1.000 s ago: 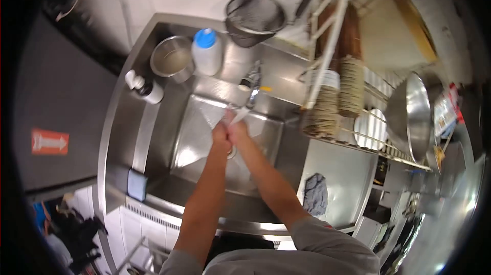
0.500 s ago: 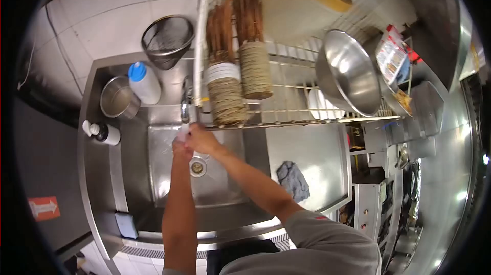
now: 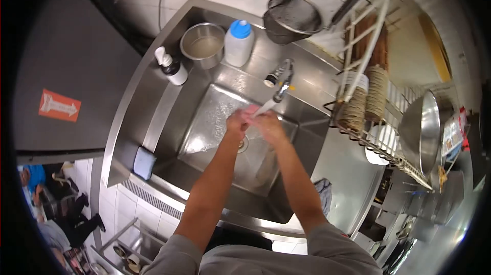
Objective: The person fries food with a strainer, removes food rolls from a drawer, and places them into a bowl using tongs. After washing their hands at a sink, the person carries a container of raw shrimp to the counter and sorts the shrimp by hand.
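Observation:
Water (image 3: 265,107) runs from the metal faucet (image 3: 283,90) onto my two hands, which meet over the steel sink (image 3: 207,129). My left hand (image 3: 237,122) is on the left side of the stream, its fingers against those of the other hand. From the right, my right hand (image 3: 268,123) reaches under the same stream. The fingers overlap and blur in the water, so their exact pose is hidden, and no object shows between them. Below the hands, the drain (image 3: 243,145) is partly covered by them.
Along the sink's rim stand a pump bottle (image 3: 175,72), a metal pot (image 3: 204,62), a blue-capped bottle (image 3: 239,50) and a mesh strainer (image 3: 286,33). A sponge (image 3: 144,162) lies at front left. On the right, a wire rack (image 3: 404,165) holds bound-handle brushes (image 3: 353,104) and a steel bowl (image 3: 419,127).
The view has swung left and tilted, so the sink and rack appear farther right. People at the lower left have come into view. Both hands stay together under the faucet.

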### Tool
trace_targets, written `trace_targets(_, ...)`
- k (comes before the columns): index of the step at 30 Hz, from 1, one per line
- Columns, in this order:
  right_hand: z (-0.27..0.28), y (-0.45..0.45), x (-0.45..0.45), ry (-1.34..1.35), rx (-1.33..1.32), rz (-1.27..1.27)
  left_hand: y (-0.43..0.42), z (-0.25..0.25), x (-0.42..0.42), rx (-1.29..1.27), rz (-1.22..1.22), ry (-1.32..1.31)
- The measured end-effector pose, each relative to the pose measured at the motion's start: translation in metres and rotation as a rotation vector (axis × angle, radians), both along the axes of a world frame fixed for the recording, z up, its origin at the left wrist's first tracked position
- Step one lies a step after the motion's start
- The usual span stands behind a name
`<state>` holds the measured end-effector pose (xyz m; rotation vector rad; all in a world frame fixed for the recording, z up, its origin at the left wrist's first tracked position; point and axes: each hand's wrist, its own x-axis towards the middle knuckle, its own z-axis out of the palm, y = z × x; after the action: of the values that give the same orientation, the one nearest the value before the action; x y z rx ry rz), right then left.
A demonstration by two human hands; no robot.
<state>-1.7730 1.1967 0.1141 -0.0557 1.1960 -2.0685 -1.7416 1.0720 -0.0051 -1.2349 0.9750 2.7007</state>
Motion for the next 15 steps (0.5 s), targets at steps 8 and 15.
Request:
trace_targets(8,0.025,0.009,-0.022,0.466,0.639,0.028,0.002,0.077,-0.012,-0.197,-0.129,0.066)
trace_targets(15,0.060,0.007,-0.035,1.613,1.263,-0.362,-0.028,0.065,0.061,-0.946,-0.196,0.011)
